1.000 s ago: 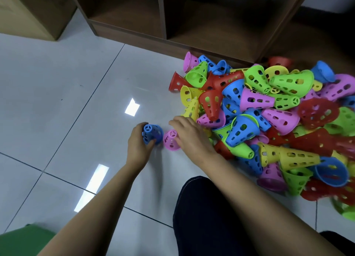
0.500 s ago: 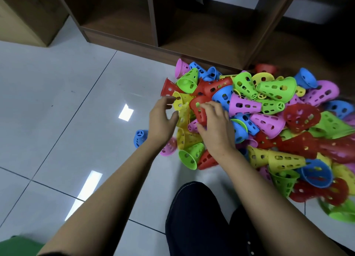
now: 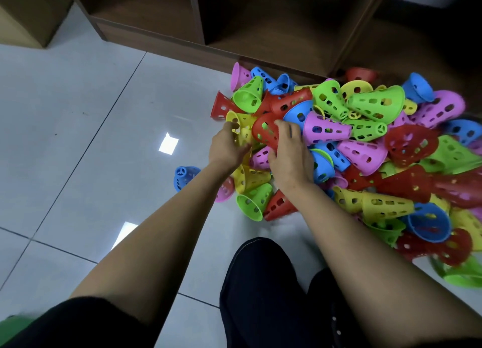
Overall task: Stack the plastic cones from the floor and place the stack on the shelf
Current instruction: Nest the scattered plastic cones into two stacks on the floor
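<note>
View from the head camera, looking down at the white tiled floor (image 3: 78, 138). One second before, both hands had been working at a blue perforated plastic cone (image 3: 184, 176) and a pink perforated plastic cone (image 3: 224, 192) on the open tiles. By this moment they had left that pair and reached into the near-left edge of the heap of coloured perforated plastic cones (image 3: 365, 152). The left hand (image 3: 226, 149) had its fingers curled about a yellow perforated plastic cone (image 3: 242, 135). The right hand (image 3: 290, 159) held a red perforated plastic cone (image 3: 265, 132), fingers over its wall and thumb beneath. The hands lay close together but did not touch. The blue cone stood just left of the left forearm, apart from the heap, and the pink one lay partly hidden behind that forearm. Whether the two were nested could not be told. The brown wooden shelf (image 3: 260, 34) behind the heap showed no cones in its visible compartments. The shift suggested that more cones were being gathered, so the stacking appeared to be at an early stage, with most cones loose on the floor.
</note>
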